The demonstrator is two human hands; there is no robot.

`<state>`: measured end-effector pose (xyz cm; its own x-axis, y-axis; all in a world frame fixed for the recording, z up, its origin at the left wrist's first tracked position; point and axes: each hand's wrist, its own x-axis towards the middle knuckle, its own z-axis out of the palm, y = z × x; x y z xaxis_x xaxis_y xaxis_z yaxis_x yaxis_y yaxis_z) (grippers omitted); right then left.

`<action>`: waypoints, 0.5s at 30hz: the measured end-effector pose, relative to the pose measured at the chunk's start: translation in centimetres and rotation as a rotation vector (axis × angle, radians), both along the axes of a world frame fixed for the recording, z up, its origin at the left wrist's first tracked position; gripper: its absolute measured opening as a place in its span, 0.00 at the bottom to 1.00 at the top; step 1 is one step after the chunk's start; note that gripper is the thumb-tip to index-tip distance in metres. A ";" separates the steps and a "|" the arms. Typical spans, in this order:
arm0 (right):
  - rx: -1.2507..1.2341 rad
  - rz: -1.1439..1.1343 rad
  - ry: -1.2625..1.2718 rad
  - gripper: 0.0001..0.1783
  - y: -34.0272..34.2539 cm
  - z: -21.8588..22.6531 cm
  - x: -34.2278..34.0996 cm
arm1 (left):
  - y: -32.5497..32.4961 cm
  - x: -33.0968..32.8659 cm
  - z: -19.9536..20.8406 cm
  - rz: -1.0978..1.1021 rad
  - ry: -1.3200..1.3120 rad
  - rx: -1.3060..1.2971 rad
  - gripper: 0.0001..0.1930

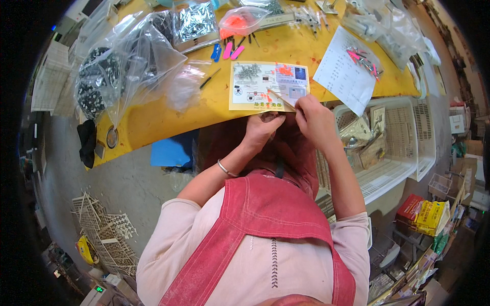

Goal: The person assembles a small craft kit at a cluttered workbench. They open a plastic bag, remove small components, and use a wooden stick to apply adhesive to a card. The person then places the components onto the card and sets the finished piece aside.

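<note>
At the yellow table's near edge lies a printed card. A heap of small grey metal pieces sits on its upper left, and small orange pieces lie on its upper right. A few more orange bits are near the middle. My right hand grips a thin pale stick-like tool, possibly tweezers, its tip by those middle bits. Just below the card's near edge, my left hand is closed with curled fingers; what they hold is hidden.
Clear bags of parts crowd the table's left. A black-handled screwdriver lies left of the card. Pink and blue pieces lie beyond it. A white paper sheet lies right, above white plastic baskets.
</note>
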<state>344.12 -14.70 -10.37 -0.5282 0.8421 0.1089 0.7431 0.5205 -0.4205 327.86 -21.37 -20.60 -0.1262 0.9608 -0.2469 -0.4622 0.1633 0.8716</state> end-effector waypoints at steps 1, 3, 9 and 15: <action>0.008 0.016 0.020 0.04 -0.2 -0.1 0.1 | 0.0 -0.1 -0.1 -0.009 0.008 0.003 0.10; 0.023 0.040 0.059 0.04 -0.9 -0.4 0.4 | 0.0 0.0 0.2 -0.007 0.004 0.040 0.13; -0.029 0.023 0.089 0.04 -2.8 -1.0 0.9 | 0.1 0.4 0.8 0.049 -0.003 0.093 0.11; -0.071 0.021 0.093 0.04 -4.2 -1.0 1.1 | 0.0 0.4 0.4 0.069 0.029 0.069 0.10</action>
